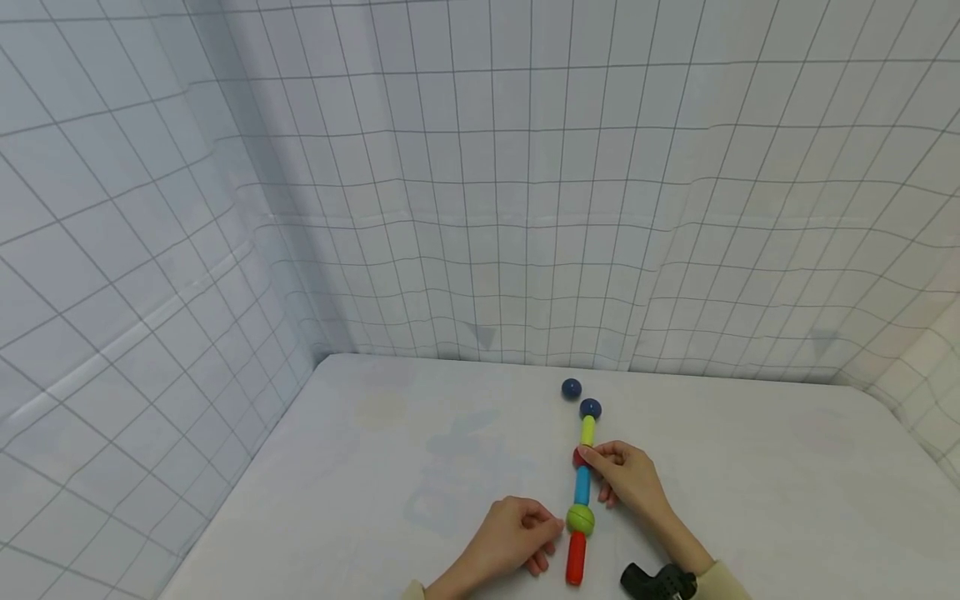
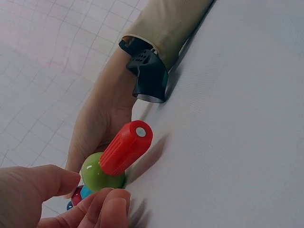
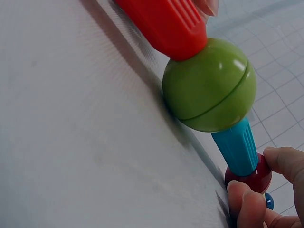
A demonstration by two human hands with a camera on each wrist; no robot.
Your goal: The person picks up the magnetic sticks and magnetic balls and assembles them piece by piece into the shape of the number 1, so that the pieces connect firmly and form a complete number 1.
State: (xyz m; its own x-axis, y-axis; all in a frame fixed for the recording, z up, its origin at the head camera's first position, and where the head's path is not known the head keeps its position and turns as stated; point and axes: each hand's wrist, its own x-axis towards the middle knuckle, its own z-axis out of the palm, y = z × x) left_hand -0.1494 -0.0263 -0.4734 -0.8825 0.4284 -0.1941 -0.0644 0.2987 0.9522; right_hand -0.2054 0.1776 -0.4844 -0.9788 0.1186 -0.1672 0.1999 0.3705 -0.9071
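A line of joined toy pieces lies on the table: a red rod (image 1: 576, 558), a green ball (image 1: 580, 519), a blue rod (image 1: 582, 485), a dark red ball (image 3: 251, 176), a yellow rod (image 1: 587, 430) and a dark blue ball (image 1: 590, 408) at the far end. My right hand (image 1: 633, 483) pinches the dark red ball between thumb and fingers, partly covering it in the head view. Close to the left side of the green ball, my left hand (image 1: 513, 533) has its fingers loosely bent around nothing. The red rod's end shows a pale round disc (image 2: 141, 132).
A second dark blue ball (image 1: 572, 388) lies loose just beyond the line's far end. The white-covered table (image 1: 360, 467) ends at grid-patterned curtains (image 1: 480, 208) at the back and sides. A black wrist camera (image 1: 660, 582) sits on the right wrist.
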